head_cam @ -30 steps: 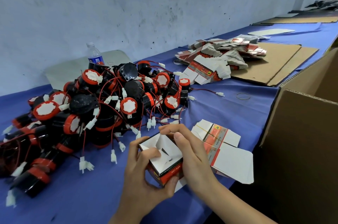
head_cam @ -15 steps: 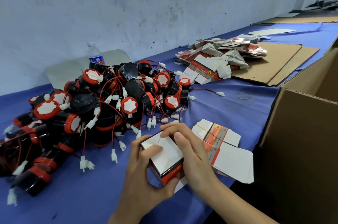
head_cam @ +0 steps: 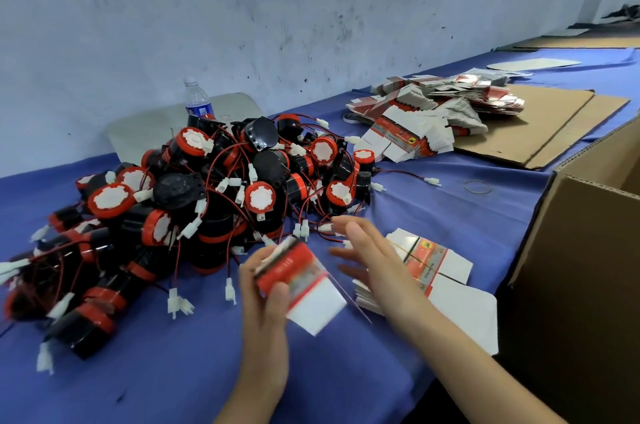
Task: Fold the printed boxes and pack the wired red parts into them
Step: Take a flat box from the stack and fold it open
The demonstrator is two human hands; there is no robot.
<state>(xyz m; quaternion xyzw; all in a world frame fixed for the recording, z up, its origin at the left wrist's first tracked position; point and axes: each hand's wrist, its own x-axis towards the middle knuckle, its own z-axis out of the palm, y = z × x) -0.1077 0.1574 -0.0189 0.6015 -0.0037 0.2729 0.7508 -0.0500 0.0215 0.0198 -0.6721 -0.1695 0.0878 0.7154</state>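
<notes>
Printed box, tilted, flap lower-right, in left hand

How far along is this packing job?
Early. Done: one printed box looks folded, though blurred. In hand: the left hand grips that box; the right hand is open. Left: the heap of wired red parts lies unpacked, and flat boxes wait in a near stack and a far pile.

No wording could be read. The folded box held in the left hand bore lettering on its red side, smeared by motion; the flat boxes showed a yellow emblem and tiny illegible print. The blue label of the water bottle was too small to read.
</notes>
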